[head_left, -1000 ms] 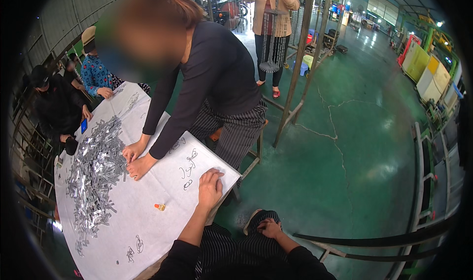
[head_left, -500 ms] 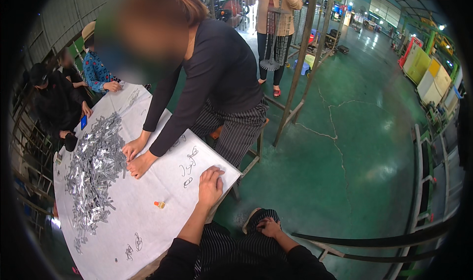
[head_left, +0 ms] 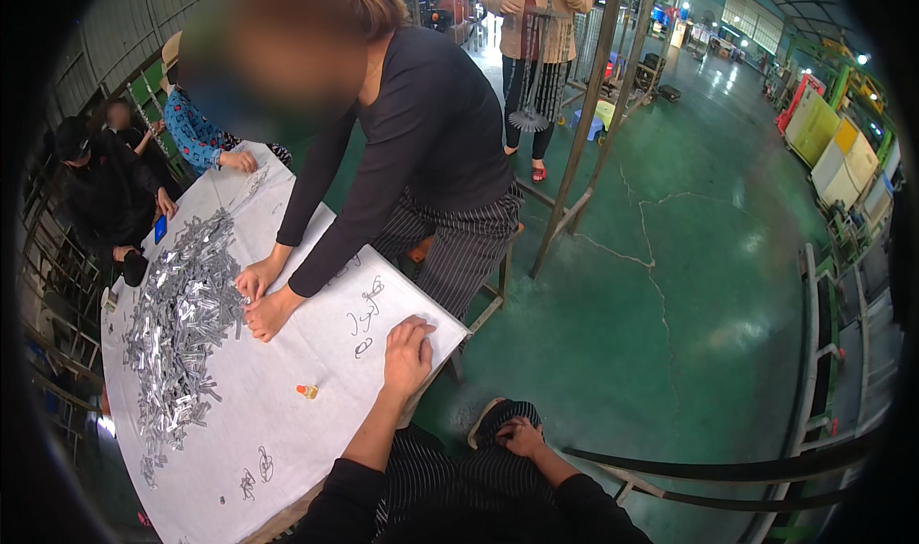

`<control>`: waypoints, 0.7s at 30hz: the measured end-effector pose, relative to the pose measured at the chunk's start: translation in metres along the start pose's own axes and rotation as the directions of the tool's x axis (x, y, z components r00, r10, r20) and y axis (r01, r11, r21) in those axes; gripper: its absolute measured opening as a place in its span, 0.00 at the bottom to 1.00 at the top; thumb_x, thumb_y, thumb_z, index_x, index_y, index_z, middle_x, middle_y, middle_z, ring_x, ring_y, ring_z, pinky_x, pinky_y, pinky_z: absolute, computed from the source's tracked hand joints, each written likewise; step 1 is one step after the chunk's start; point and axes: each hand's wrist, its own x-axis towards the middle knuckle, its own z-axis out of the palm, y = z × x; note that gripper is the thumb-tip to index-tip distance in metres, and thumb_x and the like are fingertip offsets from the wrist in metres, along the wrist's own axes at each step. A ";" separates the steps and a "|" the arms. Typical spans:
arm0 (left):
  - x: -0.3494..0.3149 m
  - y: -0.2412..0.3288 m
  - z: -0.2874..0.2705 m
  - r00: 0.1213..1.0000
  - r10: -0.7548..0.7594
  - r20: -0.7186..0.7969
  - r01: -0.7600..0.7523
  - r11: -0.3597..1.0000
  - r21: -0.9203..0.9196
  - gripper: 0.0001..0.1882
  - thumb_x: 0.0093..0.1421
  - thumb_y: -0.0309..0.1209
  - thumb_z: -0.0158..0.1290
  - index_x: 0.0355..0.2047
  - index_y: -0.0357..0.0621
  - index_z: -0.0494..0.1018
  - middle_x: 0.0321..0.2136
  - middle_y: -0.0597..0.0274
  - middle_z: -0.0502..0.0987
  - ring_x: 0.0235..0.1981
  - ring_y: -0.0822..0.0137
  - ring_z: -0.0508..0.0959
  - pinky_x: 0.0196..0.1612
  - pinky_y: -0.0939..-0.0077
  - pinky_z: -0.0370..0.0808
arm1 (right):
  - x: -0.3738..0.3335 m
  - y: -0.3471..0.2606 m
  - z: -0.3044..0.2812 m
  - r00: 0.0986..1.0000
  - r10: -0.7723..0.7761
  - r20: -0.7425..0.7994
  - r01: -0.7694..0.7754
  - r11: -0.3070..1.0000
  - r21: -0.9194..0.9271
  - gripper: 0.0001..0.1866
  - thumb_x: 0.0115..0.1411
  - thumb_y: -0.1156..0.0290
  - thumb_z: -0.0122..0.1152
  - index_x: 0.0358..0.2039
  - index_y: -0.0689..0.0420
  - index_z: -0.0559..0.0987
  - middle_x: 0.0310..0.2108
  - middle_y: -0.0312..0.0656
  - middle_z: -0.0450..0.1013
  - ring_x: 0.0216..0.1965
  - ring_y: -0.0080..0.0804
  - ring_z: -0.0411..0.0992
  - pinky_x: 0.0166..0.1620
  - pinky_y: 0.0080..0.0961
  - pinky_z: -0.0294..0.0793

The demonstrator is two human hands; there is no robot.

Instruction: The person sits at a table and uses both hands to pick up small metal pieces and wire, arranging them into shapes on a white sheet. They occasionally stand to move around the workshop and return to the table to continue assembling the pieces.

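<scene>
We judge this a resting step: our left hand (head_left: 409, 357) on the white-covered bench (head_left: 254, 396) and our right hand (head_left: 520, 436) at its four o'clock lie half-curled, any contents hidden; reaching the piled flat silvery-grey strips (head_left: 182, 328) at nine o'clock would call for extending the left.

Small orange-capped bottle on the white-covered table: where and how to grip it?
Probably pinch the small orange-capped, yellowish bottle across its body, left hand from the right: the cap points left, away from that hand, and white covering surrounds it. Standing or lying: unclear.
</scene>
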 end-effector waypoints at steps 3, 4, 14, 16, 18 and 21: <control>0.000 -0.001 0.000 1.000 0.002 -0.001 -0.002 1.000 0.004 0.13 0.45 0.20 0.48 0.34 0.41 0.71 0.38 0.56 0.70 0.44 0.56 0.68 0.49 0.65 0.63 | 0.001 -0.001 0.001 1.000 0.010 0.000 -0.010 1.000 0.009 0.16 0.48 0.53 0.54 0.39 0.37 0.77 0.53 0.24 0.62 0.60 0.28 0.48 0.53 0.69 0.42; 0.000 -0.001 0.000 1.000 0.006 -0.003 -0.006 1.000 0.003 0.13 0.45 0.20 0.48 0.34 0.41 0.71 0.38 0.56 0.70 0.44 0.56 0.68 0.49 0.65 0.63 | -0.001 -0.004 -0.002 1.000 0.015 0.003 -0.015 1.000 0.020 0.16 0.48 0.53 0.55 0.39 0.37 0.78 0.52 0.24 0.62 0.60 0.29 0.48 0.54 0.69 0.41; 0.001 0.000 0.001 1.000 0.000 0.001 0.000 1.000 0.005 0.13 0.45 0.20 0.48 0.34 0.42 0.72 0.38 0.56 0.70 0.44 0.57 0.68 0.49 0.65 0.63 | -0.003 -0.005 -0.004 1.000 0.017 0.009 -0.017 0.999 0.029 0.15 0.48 0.55 0.55 0.38 0.37 0.78 0.52 0.24 0.62 0.60 0.29 0.48 0.55 0.69 0.39; 0.000 0.000 -0.001 1.000 -0.004 0.002 0.004 1.000 0.012 0.13 0.45 0.20 0.48 0.34 0.42 0.72 0.38 0.56 0.70 0.44 0.57 0.68 0.49 0.65 0.63 | -0.003 -0.007 -0.005 1.000 0.015 0.017 -0.015 0.999 0.031 0.15 0.48 0.55 0.55 0.38 0.37 0.78 0.52 0.24 0.62 0.60 0.29 0.48 0.55 0.69 0.39; 0.000 0.000 -0.001 1.000 -0.005 0.003 0.005 1.000 0.012 0.13 0.45 0.20 0.48 0.34 0.42 0.72 0.38 0.57 0.70 0.44 0.57 0.68 0.49 0.65 0.63 | -0.003 -0.007 -0.006 1.000 0.015 0.017 -0.015 0.999 0.034 0.15 0.48 0.55 0.55 0.38 0.37 0.78 0.52 0.24 0.62 0.60 0.29 0.48 0.55 0.69 0.39; 0.001 0.000 0.000 1.000 -0.007 0.010 0.007 1.000 0.009 0.13 0.45 0.20 0.48 0.34 0.42 0.71 0.38 0.57 0.70 0.44 0.57 0.68 0.49 0.65 0.63 | -0.003 -0.005 -0.004 1.000 0.016 0.010 -0.016 0.999 0.038 0.15 0.49 0.55 0.55 0.38 0.37 0.78 0.52 0.24 0.62 0.60 0.29 0.48 0.55 0.69 0.39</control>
